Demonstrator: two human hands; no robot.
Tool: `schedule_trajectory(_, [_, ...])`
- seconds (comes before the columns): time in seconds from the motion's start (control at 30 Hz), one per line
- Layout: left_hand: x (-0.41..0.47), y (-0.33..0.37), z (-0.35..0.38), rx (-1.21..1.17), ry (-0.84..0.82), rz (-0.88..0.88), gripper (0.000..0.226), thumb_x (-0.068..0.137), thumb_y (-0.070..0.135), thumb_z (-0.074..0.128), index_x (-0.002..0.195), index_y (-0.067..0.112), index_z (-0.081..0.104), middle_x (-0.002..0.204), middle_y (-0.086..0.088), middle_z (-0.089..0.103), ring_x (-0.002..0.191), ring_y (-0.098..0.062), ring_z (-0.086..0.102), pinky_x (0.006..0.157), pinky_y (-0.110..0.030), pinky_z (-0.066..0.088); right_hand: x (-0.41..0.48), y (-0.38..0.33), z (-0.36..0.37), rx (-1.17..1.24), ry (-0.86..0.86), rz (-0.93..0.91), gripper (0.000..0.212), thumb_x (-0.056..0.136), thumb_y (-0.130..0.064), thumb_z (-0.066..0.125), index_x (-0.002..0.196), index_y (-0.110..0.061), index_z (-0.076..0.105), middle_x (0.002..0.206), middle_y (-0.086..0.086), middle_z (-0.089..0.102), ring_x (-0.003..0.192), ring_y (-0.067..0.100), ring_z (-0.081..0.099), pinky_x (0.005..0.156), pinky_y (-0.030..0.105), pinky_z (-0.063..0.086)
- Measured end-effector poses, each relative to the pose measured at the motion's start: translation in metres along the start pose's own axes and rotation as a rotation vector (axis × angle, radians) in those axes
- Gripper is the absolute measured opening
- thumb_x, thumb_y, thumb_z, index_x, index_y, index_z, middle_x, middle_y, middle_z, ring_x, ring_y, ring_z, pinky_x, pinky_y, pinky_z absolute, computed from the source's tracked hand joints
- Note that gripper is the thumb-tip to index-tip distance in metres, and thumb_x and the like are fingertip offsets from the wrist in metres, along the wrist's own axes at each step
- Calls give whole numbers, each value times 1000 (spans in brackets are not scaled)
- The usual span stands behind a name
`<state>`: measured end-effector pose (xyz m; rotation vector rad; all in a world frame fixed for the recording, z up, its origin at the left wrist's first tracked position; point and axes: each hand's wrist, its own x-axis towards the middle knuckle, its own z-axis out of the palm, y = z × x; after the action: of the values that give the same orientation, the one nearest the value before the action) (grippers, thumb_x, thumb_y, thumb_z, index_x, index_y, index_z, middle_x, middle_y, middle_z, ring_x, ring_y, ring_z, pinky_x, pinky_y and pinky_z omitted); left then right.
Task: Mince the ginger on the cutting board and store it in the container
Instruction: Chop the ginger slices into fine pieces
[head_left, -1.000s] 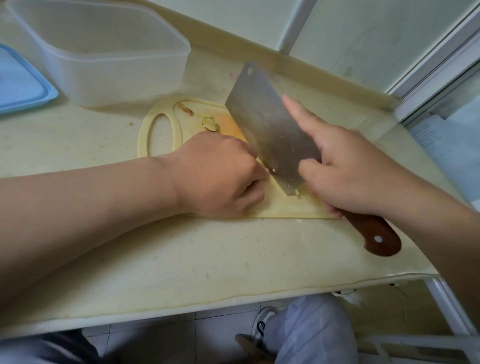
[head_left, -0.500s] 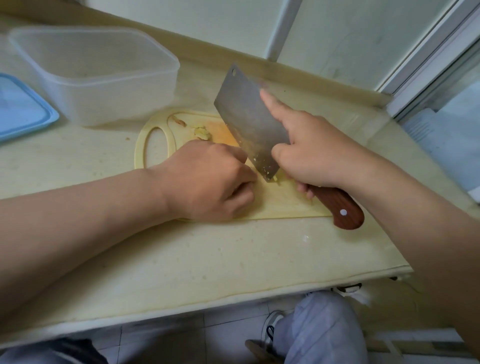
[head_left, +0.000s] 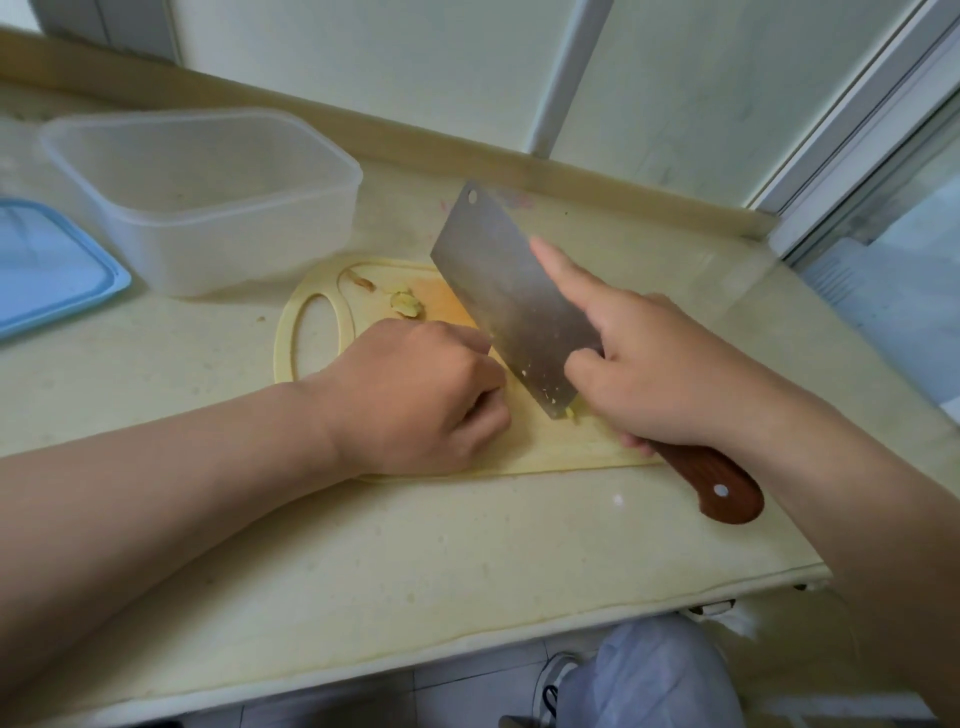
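Note:
A pale yellow cutting board (head_left: 311, 332) lies on the counter. My right hand (head_left: 654, 384) grips a steel cleaver (head_left: 509, 296) by its brown wooden handle (head_left: 722, 488), index finger stretched along the blade. The blade's edge rests on the board, with small ginger bits (head_left: 571, 414) at its heel. My left hand (head_left: 415, 395) is curled into a fist on the board right beside the blade; whatever ginger it holds down is hidden under the fingers. A loose ginger piece (head_left: 406, 303) lies further back on the board. The clear plastic container (head_left: 202, 197) stands behind the board, to the left.
A blue lid (head_left: 52, 270) lies at the far left of the counter. A raised ledge and wall run behind the counter, with a window frame (head_left: 872, 150) to the right. The counter's front edge is close to me, my knee (head_left: 660, 675) below it.
The cleaver has rocked on the board beside my left fist, and the view has tilted up, showing more of the container. My left hand has stayed in place.

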<state>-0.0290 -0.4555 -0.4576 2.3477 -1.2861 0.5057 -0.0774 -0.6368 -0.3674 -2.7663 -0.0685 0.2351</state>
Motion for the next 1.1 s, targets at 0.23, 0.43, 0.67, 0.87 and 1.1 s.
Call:
schedule_trajectory(0.23, [1, 4, -3, -6, 100, -100, 31, 83, 30, 42, 54, 18, 41, 56, 4, 33, 48, -25, 32, 44, -27, 35, 25, -23, 4, -74, 7, -28, 94, 90, -7, 41, 160, -54, 1, 76, 5, 62, 38, 20, 62, 40, 36, 57])
schedule_trajectory(0.43, [-1, 1, -1, 67, 109, -218, 34, 80, 31, 43, 51, 14, 40, 51, 3, 37, 46, -31, 44, 44, -22, 27, -3, -9, 13, -43, 154, -55, 92, 93, -10, 43, 160, -54, -2, 62, 5, 58, 48, 22, 55, 57, 46, 56])
schedule_trajectory(0.67, [2, 0, -3, 57, 213, -377, 37, 79, 34, 38, 50, 12, 48, 51, 1, 44, 46, -28, 42, 43, -27, 36, -7, 1, 14, -93, 146, -106, 91, 96, -12, 44, 158, -59, -2, 56, -3, 50, 51, 17, 51, 59, 44, 53])
schedule_trajectory(0.87, [2, 2, -5, 33, 217, -333, 37, 79, 35, 38, 50, 14, 46, 51, 4, 41, 46, -28, 41, 42, -29, 38, 20, -16, 0, -82, -15, -46, 93, 92, -10, 41, 158, -60, 0, 71, 5, 62, 36, 17, 59, 45, 41, 60])
schedule_trajectory(1.1, [0, 0, -5, 39, 187, -331, 38, 79, 36, 38, 49, 12, 45, 51, 3, 41, 47, -27, 41, 43, -33, 42, 36, 0, 4, 279, 28, 111, 95, 88, -3, 40, 157, -61, 11, 70, 7, 64, 39, 17, 57, 45, 32, 53])
